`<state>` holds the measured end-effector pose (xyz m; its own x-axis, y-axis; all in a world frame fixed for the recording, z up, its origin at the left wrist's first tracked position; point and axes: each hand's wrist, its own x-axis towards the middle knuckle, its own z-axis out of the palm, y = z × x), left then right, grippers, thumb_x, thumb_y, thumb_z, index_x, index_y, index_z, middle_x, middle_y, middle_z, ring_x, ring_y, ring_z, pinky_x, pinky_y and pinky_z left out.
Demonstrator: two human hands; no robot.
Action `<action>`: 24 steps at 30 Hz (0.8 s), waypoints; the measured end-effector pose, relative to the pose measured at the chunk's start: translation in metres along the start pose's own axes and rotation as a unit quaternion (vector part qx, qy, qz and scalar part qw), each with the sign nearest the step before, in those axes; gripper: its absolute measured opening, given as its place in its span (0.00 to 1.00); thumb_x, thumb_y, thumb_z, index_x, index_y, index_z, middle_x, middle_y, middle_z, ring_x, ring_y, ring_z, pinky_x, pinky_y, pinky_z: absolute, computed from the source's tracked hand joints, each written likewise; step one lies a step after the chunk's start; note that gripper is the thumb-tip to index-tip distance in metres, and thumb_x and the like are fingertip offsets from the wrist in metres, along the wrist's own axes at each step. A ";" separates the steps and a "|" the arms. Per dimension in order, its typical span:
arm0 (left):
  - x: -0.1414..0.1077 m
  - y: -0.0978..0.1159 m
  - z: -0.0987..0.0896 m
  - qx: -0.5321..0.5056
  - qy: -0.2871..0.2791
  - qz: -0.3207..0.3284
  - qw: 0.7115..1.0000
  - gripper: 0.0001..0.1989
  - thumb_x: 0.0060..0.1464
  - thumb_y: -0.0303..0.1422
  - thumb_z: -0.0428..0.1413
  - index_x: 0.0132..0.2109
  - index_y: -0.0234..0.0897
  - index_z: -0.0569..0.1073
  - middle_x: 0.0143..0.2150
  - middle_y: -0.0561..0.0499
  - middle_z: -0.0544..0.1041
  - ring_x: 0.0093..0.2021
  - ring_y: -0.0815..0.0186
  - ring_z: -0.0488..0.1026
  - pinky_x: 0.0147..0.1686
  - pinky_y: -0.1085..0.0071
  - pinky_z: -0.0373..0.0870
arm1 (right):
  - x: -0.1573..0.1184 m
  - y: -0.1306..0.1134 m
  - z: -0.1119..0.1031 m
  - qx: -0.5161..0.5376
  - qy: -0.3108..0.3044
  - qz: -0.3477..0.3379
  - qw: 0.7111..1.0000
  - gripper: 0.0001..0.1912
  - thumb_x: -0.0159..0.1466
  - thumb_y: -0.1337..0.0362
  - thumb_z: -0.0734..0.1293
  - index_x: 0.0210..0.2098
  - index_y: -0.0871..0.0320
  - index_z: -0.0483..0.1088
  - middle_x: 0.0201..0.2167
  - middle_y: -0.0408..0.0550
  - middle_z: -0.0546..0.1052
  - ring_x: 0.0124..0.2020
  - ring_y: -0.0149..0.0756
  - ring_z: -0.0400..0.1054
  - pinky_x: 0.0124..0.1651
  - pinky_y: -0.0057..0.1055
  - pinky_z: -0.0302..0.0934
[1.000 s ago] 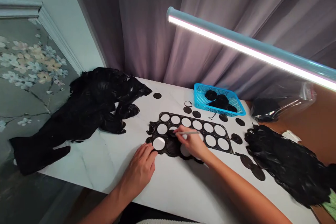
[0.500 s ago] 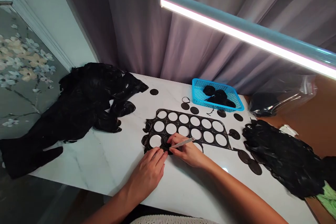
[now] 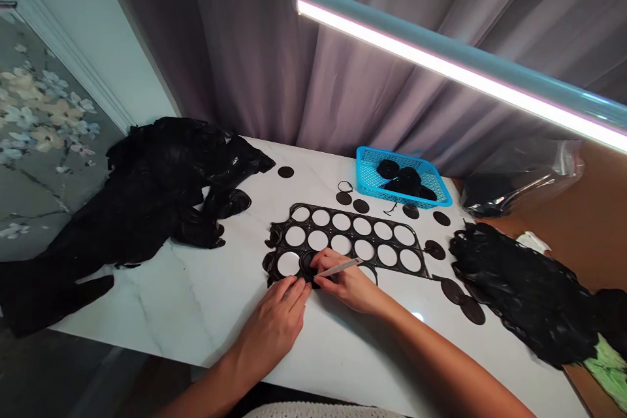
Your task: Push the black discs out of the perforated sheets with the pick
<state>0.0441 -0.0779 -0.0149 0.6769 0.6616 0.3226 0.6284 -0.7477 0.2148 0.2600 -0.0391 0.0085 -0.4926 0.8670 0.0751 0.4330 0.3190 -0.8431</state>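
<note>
A thin black sheet point(image 3: 333, 260) with rows of round holes lies on the white marble-patterned table point(image 3: 191, 300), the white surface showing through the holes. My right hand point(image 3: 347, 282) is closed around a slim, pale tool point(image 3: 343, 267). Its working end is hidden by my fingers, at a dark round piece in the row nearest me. My left hand point(image 3: 281, 313) lies just left of it, fingers close together and fingertips pressed at the sheet's near edge. The left thumb is mostly hidden. Cut-out black discs point(image 3: 361, 206) are scattered around the sheet.
A heap of black material point(image 3: 161, 196) covers the table's left side; another dark pile point(image 3: 524, 294) is at right. At the back stands a blue basket point(image 3: 362, 176) holding black pieces, near a clear plastic bag point(image 3: 533, 173). A bright tube lamp point(image 3: 441, 52) hangs overhead.
The view has shifted very slightly. Both hands stay at the same spot on the sheet, with hardly any visible movement of the tool.
</note>
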 end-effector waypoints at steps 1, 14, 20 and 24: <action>0.000 0.000 0.000 0.000 -0.002 0.000 1.000 0.21 0.63 0.24 0.47 0.61 0.36 0.66 0.54 0.44 0.74 0.55 0.55 0.70 0.52 0.57 0.69 | 0.000 0.000 0.000 -0.002 0.002 0.000 1.000 0.07 0.65 0.71 0.63 0.30 0.57 0.66 0.42 0.47 0.69 0.42 0.34 0.65 0.43 0.31 0.61; -0.003 -0.007 0.008 -0.005 -0.013 0.021 1.000 0.21 0.62 0.23 0.46 0.61 0.34 0.66 0.55 0.43 0.74 0.57 0.55 0.69 0.55 0.56 0.69 | 0.003 0.006 0.020 -0.152 0.113 -0.021 0.982 0.08 0.65 0.72 0.58 0.38 0.56 0.66 0.40 0.52 0.73 0.40 0.40 0.64 0.43 0.36 0.61; -0.001 -0.011 0.006 -0.018 0.013 0.031 0.999 0.22 0.63 0.23 0.45 0.63 0.36 0.64 0.56 0.43 0.74 0.56 0.56 0.71 0.53 0.56 0.71 | -0.020 0.027 -0.068 -0.048 0.366 0.159 0.916 0.12 0.65 0.57 0.60 0.35 0.58 0.70 0.32 0.47 0.76 0.29 0.36 0.64 0.32 0.31 0.57; 0.002 -0.013 0.003 -0.024 0.023 0.035 0.999 0.21 0.63 0.26 0.46 0.62 0.37 0.66 0.55 0.45 0.74 0.55 0.57 0.71 0.52 0.57 0.71 | -0.107 0.031 -0.124 -0.102 0.516 0.239 0.816 0.14 0.60 0.52 0.63 0.29 0.56 0.68 0.35 0.49 0.78 0.32 0.38 0.67 0.34 0.31 0.58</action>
<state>0.0383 -0.0665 -0.0199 0.6994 0.6058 0.3793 0.5606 -0.7942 0.2346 0.4198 -0.0744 0.0404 0.6215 0.7389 0.2603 0.5580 -0.1843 -0.8091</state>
